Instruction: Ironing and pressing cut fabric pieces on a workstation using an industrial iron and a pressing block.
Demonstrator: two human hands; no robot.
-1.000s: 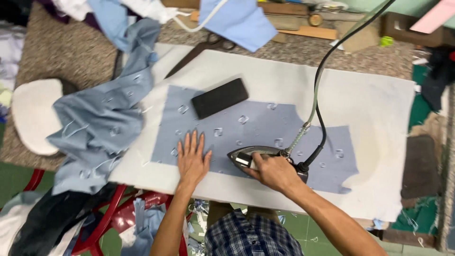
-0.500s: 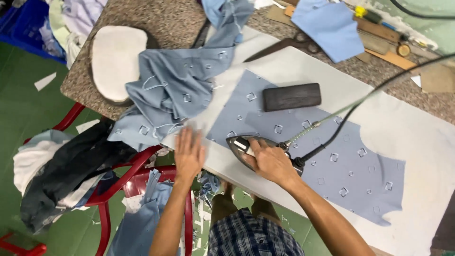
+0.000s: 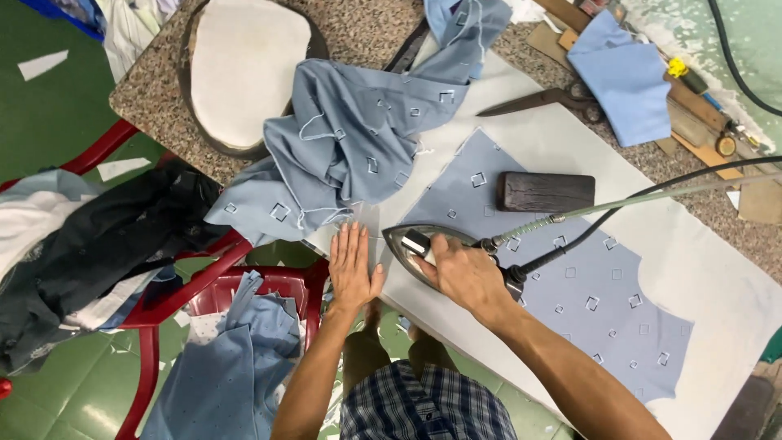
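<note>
Right hand [image 3: 463, 273] grips the iron [image 3: 423, 248], nose pointing ten o'clock along the fabric panel [image 3: 570, 293]; left hand [image 3: 352, 265] lies flat, fingers spread, just beside it at nine o'clock.

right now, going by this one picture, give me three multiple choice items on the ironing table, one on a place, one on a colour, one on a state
1. Where does the dark block lie?
A. on the flat patterned fabric piece
B. on the red chair
C. under the scissors

2. What colour is the bunched cloth beside the flat piece?
A. yellow
B. grey-blue with small square marks
C. plain black

3. What is the left hand doing?
A. gripping the scissors
B. lifting the block
C. lying flat, fingers spread, at the near edge of the white pad

Answers:
1. A, the block rests on the flat piece, beyond the iron.
2. B, its folds are grey-blue with square outlines.
3. C, the palm is down beside the iron, which the right hand grips.
</note>
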